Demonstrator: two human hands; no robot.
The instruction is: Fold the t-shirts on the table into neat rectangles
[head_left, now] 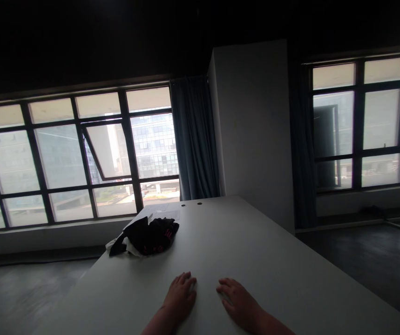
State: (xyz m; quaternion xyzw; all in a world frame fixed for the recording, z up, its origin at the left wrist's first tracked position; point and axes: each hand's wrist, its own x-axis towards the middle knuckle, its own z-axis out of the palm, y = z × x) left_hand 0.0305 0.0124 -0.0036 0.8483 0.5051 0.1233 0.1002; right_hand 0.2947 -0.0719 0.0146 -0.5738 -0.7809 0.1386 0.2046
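Observation:
My left hand (181, 294) rests palm down on the white table (227, 242), its fingers loosely bent and a little apart. To its right, across a short gap, my right hand (236, 300) also lies on the tabletop with fingers slightly curled and spread. Neither hand holds anything. Beyond my left hand, toward the table's left edge, sits a crumpled heap of black cloth (154, 236) with pinkish-red markings. Some white material (132, 247) shows beneath it.
Papers (161, 212) lie behind the cloth heap. Two dark round holes (200, 204) mark the table's far end. A wide pillar (255, 139) stands beyond, beside a blue curtain (195, 139). Windows line the wall, and one pane (107, 149) is tilted open.

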